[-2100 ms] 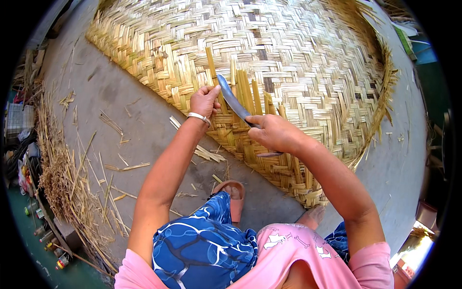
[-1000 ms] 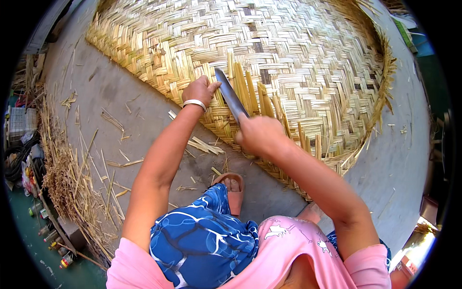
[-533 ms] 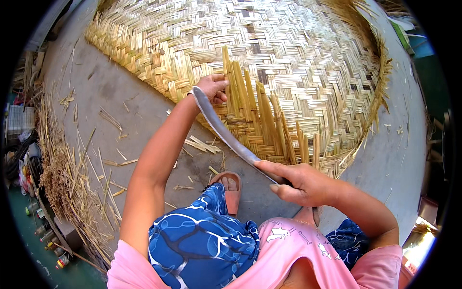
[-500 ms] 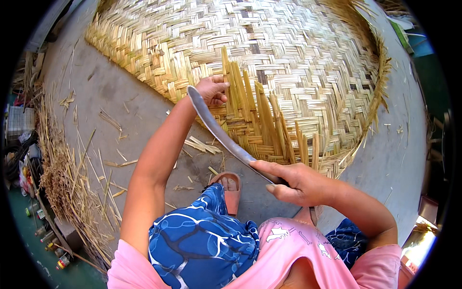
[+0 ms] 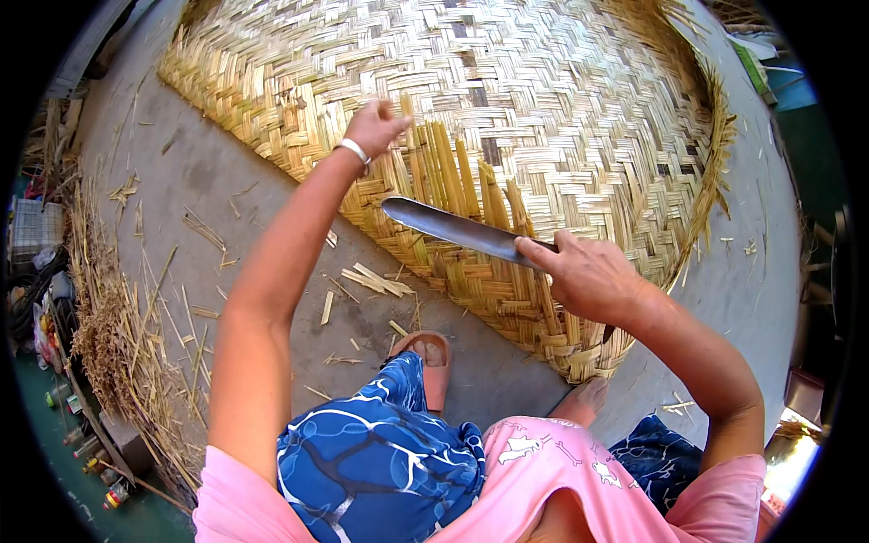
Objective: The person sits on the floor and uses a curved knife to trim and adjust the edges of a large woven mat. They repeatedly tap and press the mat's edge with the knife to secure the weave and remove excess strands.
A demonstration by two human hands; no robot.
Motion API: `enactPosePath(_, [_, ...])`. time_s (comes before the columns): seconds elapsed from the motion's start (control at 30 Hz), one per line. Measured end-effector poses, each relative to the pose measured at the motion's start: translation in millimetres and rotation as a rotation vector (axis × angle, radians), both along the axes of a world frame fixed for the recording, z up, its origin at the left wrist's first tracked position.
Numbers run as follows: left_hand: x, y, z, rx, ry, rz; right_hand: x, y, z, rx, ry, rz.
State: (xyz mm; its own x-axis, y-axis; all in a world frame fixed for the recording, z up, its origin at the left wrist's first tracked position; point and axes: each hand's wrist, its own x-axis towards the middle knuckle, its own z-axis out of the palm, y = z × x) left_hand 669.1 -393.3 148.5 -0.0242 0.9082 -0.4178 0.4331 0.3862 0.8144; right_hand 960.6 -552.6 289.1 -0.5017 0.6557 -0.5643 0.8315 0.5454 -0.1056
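A large woven reed mat point(image 5: 588, 136) lies before me, its near edge folded over into a woven border. Several flat reed strips point(image 5: 444, 167) poke up loose from this border. My left hand point(image 5: 376, 128), with a white bangle on its wrist, is over the mat just left of the leftmost strip's tip. Its thumb and fingers look apart, and nothing shows between them. My right hand point(image 5: 588, 276) is wrapped round a long metal blade tool point(image 5: 457, 231) with a trough-like face and rounded tip. The blade points left across the strips; a dark end shows below the hand.
Cut reed scraps point(image 5: 376, 279) litter the grey floor point(image 5: 244, 262) by the mat's edge. Along the left runs a pile of dry reeds point(image 5: 118, 335), with bottles point(image 5: 116, 493) beyond it. My foot in a pink sandal point(image 5: 434, 371) is close to the mat's near corner.
My left hand has moved up and slightly left. The blade in my right hand has risen onto the border and turned flatter. The mat's near corner strips now lie lower, folded down.
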Motion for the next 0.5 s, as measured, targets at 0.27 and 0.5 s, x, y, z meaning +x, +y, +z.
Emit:
enactPosePath(0.27, [16, 50, 24, 0.481, 1.264, -1.215, -12, 54, -29, 0.128, -0.07, 0.05])
enactPosePath(0.5, [32, 57, 38, 0.303, 1.292, -1.275, -19, 84, -65, 0.069, -0.128, -0.014])
